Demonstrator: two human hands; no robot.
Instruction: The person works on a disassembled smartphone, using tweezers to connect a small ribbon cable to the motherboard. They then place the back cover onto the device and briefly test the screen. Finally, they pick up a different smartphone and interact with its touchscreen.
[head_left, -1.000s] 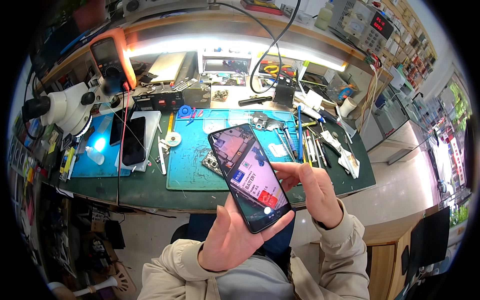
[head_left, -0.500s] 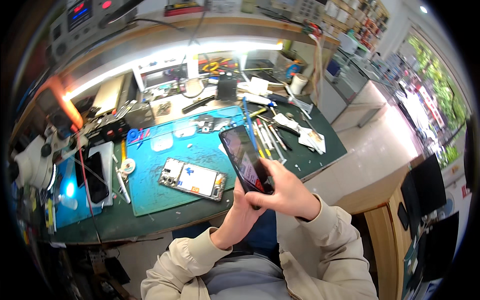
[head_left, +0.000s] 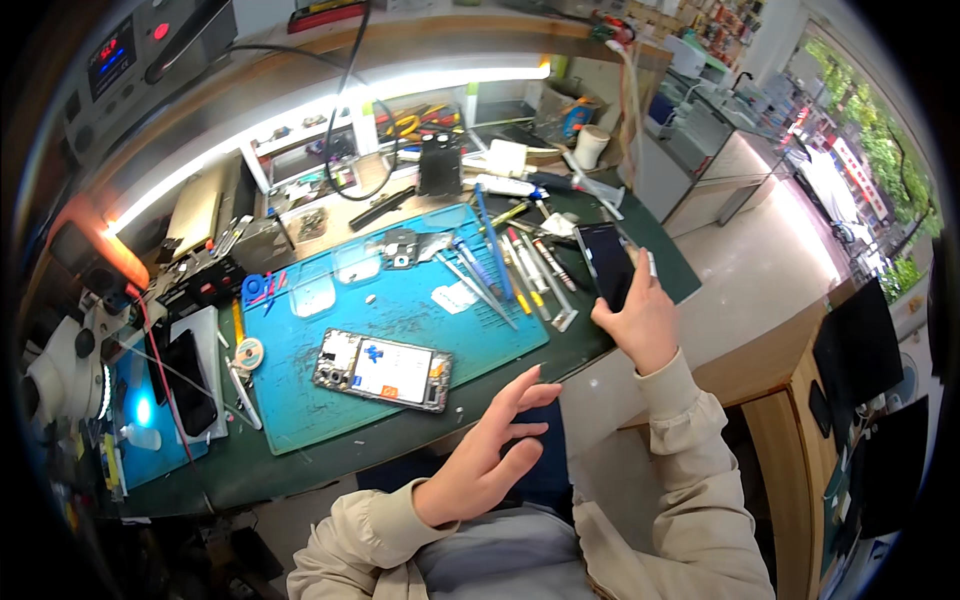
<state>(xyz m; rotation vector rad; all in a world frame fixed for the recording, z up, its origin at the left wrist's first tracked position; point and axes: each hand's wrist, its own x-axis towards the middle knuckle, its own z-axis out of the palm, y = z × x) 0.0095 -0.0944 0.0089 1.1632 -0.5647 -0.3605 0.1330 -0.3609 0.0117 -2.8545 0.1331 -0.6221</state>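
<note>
My right hand (head_left: 645, 320) is closed around the lower end of a dark smartphone (head_left: 607, 262), over the right end of the bench. The phone's far end is close to the tools and papers there; whether it touches the bench I cannot tell. My left hand (head_left: 498, 445) hangs in front of the bench edge, empty, its fingers apart. Farther left, an opened phone (head_left: 385, 370) lies on the blue work mat (head_left: 300, 420), its white battery area and bare inner parts facing up.
Screwdrivers and pens (head_left: 530, 262) lie right of the mat. A microscope (head_left: 62, 365) and another dark phone (head_left: 188, 380) stand at the left. Small clear trays (head_left: 312, 295) sit on the mat's far side. A cable loop (head_left: 345, 190) hangs above the back of the bench.
My right hand has carried the dark phone away to the right, over the bench end. My left hand has let go of it and opened. The opened phone stays on the mat.
</note>
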